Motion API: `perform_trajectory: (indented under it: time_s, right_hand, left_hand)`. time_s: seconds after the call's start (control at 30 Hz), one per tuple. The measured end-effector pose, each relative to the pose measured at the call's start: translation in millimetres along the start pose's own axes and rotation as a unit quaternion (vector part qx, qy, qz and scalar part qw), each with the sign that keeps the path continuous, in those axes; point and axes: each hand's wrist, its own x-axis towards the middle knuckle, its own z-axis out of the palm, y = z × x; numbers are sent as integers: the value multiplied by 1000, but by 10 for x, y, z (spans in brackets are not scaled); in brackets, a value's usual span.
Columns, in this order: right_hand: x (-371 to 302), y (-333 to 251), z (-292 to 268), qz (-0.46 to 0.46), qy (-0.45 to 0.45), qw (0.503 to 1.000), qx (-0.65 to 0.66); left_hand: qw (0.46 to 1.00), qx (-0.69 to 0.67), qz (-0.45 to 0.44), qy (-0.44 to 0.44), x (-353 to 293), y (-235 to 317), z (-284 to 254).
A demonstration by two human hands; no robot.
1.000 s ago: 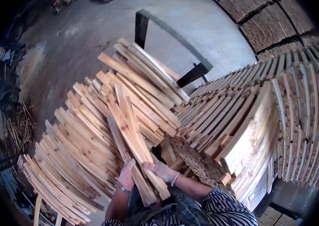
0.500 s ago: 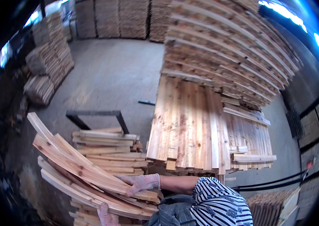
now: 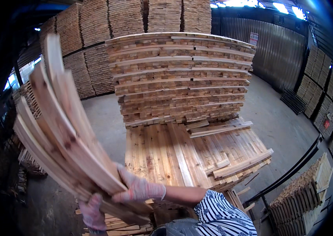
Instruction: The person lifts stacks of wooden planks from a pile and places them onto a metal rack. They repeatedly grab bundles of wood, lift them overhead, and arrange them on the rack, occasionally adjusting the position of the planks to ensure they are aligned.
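Note:
A bundle of several long wooden planks (image 3: 74, 135) rises on the left, tilted upward and away from me. My right hand (image 3: 139, 188), in a pale knitted glove, grips the bundle's right side near its lower end. Gloved too, my left hand (image 3: 92, 212) clasps the bundle from the left and lower down; some of its fingers are hidden. To the right of the bundle lies a flat layer of planks (image 3: 154, 151), set side by side. A few loose planks (image 3: 243, 163) rest crosswise on top of that layer.
Behind the layer stands a tall stack of boards (image 3: 182, 84) with strips between its courses. More planks (image 3: 121, 226) lie low beneath my hands. A dark metal rail (image 3: 284, 179) and a smaller timber stack (image 3: 300, 204) are at the right. High timber piles (image 3: 125, 17) line the back.
Both hands have lifted the planks, and their far ends have swung upward. My view has turned up and to the right, bringing the tall stack toward the middle.

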Motion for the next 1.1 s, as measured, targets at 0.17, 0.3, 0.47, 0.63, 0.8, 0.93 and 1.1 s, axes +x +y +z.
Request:
perform_trajectory:
  time_s: [0.17,0.3,0.47,0.63,0.8,0.93,1.1]
  right_hand:
    - [-69,-498,-828,-94,94,987,-85]
    - [-153,-529,-1280,-77,113,981,-135]
    - [-391,135,-1709,-142,148,966,-155]
    - [-400,481,-1756,-232,147,951,-142]
    - [-425,447,-1819,-188,226,929,-226]
    - [-401,-20,-1840,3,348,929,-124]
    - [-763,20,-2166,41,294,950,99]
  left_hand:
    - [994,-60,60,-67,505,78,945]
    - [996,27,40,-71,646,-242,1053]
    - [981,-31,16,-191,746,-636,1393]
    - [967,101,-7,-234,776,-884,1468]
    - [987,-20,12,-162,933,-1572,1529]
    - [987,39,-25,-152,1167,-1389,1662]
    - [960,-58,-194,-195,1054,-1135,2076]
